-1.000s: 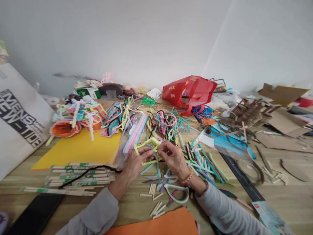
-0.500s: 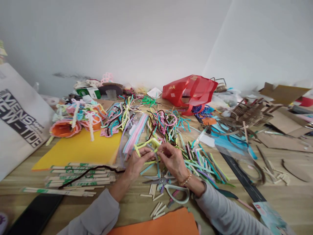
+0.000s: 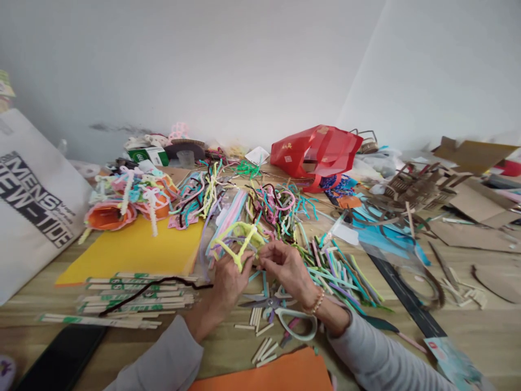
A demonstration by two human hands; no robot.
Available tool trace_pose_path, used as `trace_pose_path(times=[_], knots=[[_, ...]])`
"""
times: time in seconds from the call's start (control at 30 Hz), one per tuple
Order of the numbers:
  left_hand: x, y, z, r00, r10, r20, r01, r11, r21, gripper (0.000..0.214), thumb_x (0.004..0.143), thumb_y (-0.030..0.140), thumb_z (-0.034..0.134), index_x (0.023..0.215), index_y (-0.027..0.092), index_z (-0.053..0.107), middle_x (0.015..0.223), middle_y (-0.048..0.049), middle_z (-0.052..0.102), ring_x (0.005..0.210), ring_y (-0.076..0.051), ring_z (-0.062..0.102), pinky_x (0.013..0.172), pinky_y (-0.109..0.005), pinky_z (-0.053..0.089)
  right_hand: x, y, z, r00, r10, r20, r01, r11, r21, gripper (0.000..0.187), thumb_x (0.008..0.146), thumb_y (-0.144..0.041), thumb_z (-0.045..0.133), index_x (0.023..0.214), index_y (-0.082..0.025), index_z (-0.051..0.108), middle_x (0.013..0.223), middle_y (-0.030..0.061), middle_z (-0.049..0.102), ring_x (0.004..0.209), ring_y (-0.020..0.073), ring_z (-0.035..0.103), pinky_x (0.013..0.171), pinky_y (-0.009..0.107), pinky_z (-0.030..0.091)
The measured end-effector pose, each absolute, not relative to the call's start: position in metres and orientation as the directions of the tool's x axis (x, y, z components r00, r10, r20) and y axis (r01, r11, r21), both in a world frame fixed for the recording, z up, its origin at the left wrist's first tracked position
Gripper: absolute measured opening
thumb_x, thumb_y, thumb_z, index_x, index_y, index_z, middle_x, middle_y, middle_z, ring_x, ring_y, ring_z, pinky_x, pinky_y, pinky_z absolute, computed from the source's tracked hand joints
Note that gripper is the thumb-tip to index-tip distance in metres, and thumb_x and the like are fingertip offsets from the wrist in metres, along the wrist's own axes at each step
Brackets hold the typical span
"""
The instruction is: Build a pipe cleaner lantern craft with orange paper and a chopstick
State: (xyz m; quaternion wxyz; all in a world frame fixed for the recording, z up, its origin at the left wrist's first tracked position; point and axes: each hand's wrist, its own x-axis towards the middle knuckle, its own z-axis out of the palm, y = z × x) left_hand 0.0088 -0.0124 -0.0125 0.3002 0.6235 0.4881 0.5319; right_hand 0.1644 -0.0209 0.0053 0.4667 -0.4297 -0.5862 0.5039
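- Pale grey wall (image 3: 203,65) stands behind a wood-patterned counter (image 3: 468,342), which is covered with many craft materials.
- My left grip (image 3: 228,279) is closed on a yellow fuzzy frame (image 3: 239,259), with the fingers near its lower corner.
- This yellow frame is in the middle of the counter area, raised a little above it, and its thin bars meet at corners, with openings between them.
- My right grip (image 3: 287,266) is just beside the frame, at its right side; thumb and forefinger are brought together, but what is between them is hidden, so I cannot tell if they grasp something.
- On my right wrist I wear a beaded bracelet (image 3: 315,301).
- Below my hands lie scissors (image 3: 271,303) with pale handles, their blades spread apart, and near them some short sticks (image 3: 255,319).
- Nearest to me is an orange sheet (image 3: 272,374).
- On the left side, a yellow sheet (image 3: 134,252) lies behind wrapped sticks (image 3: 134,297) with green marks, and one dark brown strand (image 3: 150,282) crosses over these.
- To the right of my right grip, cut coloured pieces (image 3: 342,277) are in a loose pile.
- Farther back, a red bag (image 3: 293,152) is lying on its side.
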Motion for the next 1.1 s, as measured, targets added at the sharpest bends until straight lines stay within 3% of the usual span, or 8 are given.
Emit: trace_pose_path(times=[0.13,0.37,0.73,1.1], knots=[[0.0072,-0.0159,-0.0091,0.04,0.899,0.437,0.378,-0.418,0.826,0.005,0.07,0.022,0.072,0.066,0.023,0.072,0.078,-0.0095,0.069,0.08,-0.028,0.059,0.083,-0.036,0.038,0.1633,-0.0201,0.0096,-0.215,0.976,-0.025,-0.102,-0.048,-0.994,0.026,0.068,-0.033,0.073,0.082,-0.016,0.059,0.067,0.0002,0.066,0.06,0.0125,0.061,0.052,0.021,0.049],[0.0087,-0.0193,-0.0044,0.134,0.839,0.528,0.471,-0.522,0.711,0.012,0.075,0.019,0.065,0.068,0.024,0.073,0.076,-0.0089,0.069,0.079,-0.028,0.06,0.078,-0.037,0.041,0.1606,-0.0216,0.0079,-0.187,0.982,-0.017,-0.108,-0.037,-0.993,0.029,0.066,-0.038,0.077,0.075,-0.016,0.06,0.067,-0.0013,0.063,0.057,0.0109,0.057,0.05,0.021,0.05],[0.009,-0.0201,-0.0088,0.322,0.563,0.762,0.733,-0.657,0.175,0.024,0.087,0.013,0.049,0.079,0.019,0.071,0.077,-0.0062,0.07,0.075,-0.022,0.064,0.067,-0.033,0.047,0.1621,-0.0198,0.0048,-0.195,0.981,-0.006,-0.112,-0.029,-0.993,0.027,0.066,-0.035,0.077,0.073,-0.015,0.059,0.065,-0.0019,0.06,0.056,0.0093,0.053,0.049,0.02,0.049],[0.009,-0.0194,-0.0092,0.349,0.546,0.761,0.753,-0.647,0.12,0.023,0.089,0.013,0.05,0.074,0.017,0.067,0.073,-0.0051,0.068,0.07,-0.02,0.064,0.064,-0.031,0.047,0.1625,-0.0188,0.0015,-0.195,0.981,-0.005,-0.113,-0.028,-0.993,0.026,0.067,-0.033,0.076,0.074,-0.015,0.058,0.065,-0.0028,0.058,0.055,0.0082,0.05,0.049,0.02,0.048]])
